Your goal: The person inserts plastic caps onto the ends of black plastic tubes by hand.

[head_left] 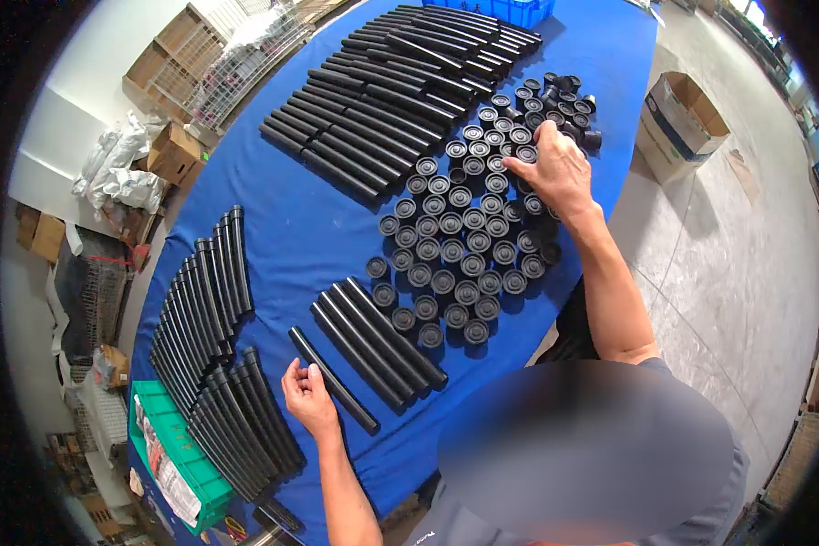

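Observation:
My left hand [309, 398] rests beside a single black tube [335, 380] on the blue cloth. Its fingers are loosely bent and apart, with nothing visible inside them. Over a large group of round black caps [473, 218], my right hand [560, 171] reaches down with thumb and index finger spread around some of them. The other fingertips of that hand are hidden among the caps. Several bare black tubes [378, 341] lie side by side between the single tube and the caps.
Long rows of black tubes [373, 100] cover the table's far side. Tubes with wider ends [218, 282] lie stacked at the left, near a green crate [177, 455]. A blue crate [510, 11] stands at the far edge. An open cardboard box [682, 127] sits on the floor.

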Available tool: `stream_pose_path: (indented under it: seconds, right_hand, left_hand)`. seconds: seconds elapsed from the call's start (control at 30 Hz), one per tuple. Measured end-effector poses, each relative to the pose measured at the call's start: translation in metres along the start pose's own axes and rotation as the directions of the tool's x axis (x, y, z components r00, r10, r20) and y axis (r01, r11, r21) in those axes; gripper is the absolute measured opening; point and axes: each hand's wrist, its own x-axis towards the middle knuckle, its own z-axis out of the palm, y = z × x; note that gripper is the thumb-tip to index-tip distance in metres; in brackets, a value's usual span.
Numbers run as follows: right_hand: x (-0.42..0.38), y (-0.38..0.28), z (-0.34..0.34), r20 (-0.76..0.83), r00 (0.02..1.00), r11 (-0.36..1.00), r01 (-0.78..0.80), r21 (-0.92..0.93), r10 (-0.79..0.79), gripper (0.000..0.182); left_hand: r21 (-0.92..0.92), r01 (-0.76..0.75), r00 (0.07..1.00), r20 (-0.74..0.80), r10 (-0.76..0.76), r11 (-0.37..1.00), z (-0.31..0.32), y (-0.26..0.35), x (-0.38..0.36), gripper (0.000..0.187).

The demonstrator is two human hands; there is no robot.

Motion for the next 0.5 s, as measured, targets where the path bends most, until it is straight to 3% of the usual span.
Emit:
stream_pose_path:
  seconds: [0.2,0.33,0.43,0.5]
  right_hand:
    - [0.001,0.003,0.007,0.056,0.998,1.000,-0.008,-0.029,0.010,0.050]
    - [-0.003,-0.003,0.001,-0.022,1.000,0.999,-0.012,0.030,0.012,0.043]
    - [-0.012,-0.011,0.000,-0.080,0.987,0.931,0.161,0.327,-0.143,0.046]
    - [-0.023,-0.023,0.004,0.030,0.941,0.826,0.281,0.489,-0.337,0.035]
  left_hand:
    - [-0.020,0.046,0.999,-0.005,-0.046,0.999,0.000,-0.002,0.000,0.032]
    - [-0.098,0.040,0.999,-0.022,-0.043,0.994,0.002,-0.007,-0.001,0.032]
    - [-0.060,0.031,0.999,-0.025,-0.033,0.998,0.001,-0.003,-0.001,0.031]
    - [-0.051,0.029,0.999,-0.025,-0.030,0.998,0.002,-0.003,0.000,0.031]
